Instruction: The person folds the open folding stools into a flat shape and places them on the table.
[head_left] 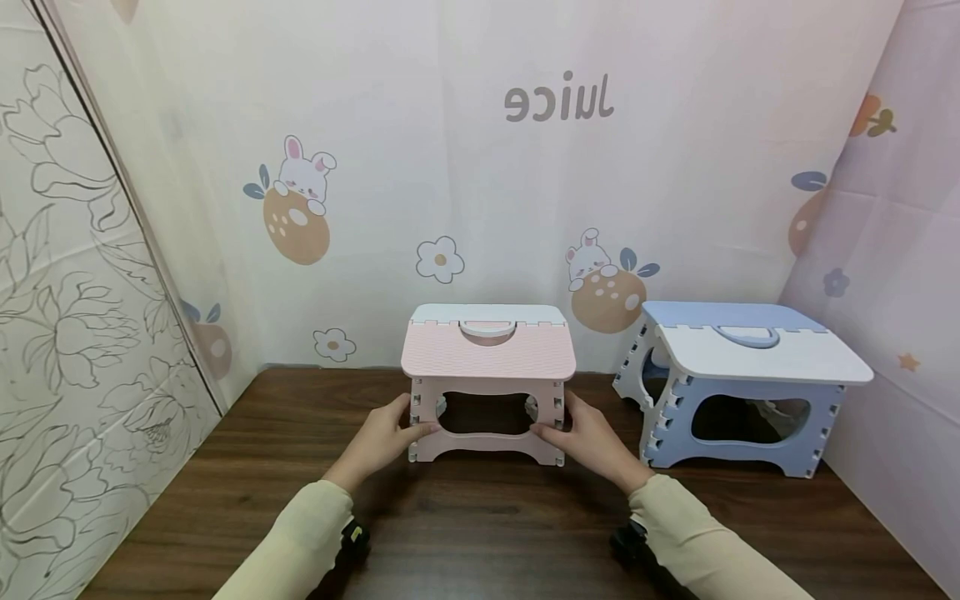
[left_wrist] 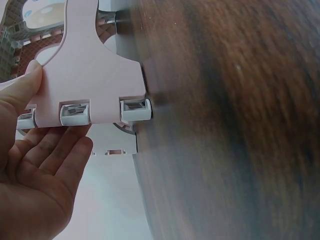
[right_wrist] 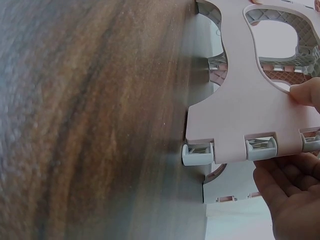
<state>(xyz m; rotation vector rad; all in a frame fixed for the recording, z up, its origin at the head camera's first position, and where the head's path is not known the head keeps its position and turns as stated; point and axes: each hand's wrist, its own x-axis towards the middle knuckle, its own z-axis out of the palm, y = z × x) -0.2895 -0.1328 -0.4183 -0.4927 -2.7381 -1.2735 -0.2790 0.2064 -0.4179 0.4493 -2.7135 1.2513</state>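
Note:
A pink and white folding step stool (head_left: 487, 354) stands upright on the brown wooden table, its oval handle slot in the top. My left hand (head_left: 386, 435) grips its left front leg edge, thumb on the pink front panel (left_wrist: 95, 75) and fingers behind the hinged edge. On the other side my right hand (head_left: 596, 437) holds the right front leg edge the same way, thumb on the panel's face (right_wrist: 240, 115) beside the large cutout. White hinge knuckles run along both edges in the wrist views.
To the right stands a second folding stool (head_left: 757, 354), blue and white, turned slightly. A printed curtain (head_left: 480, 183) with bunnies and flowers hangs behind the wooden table (head_left: 480, 533). More printed fabric (head_left: 75, 250) borders the left side.

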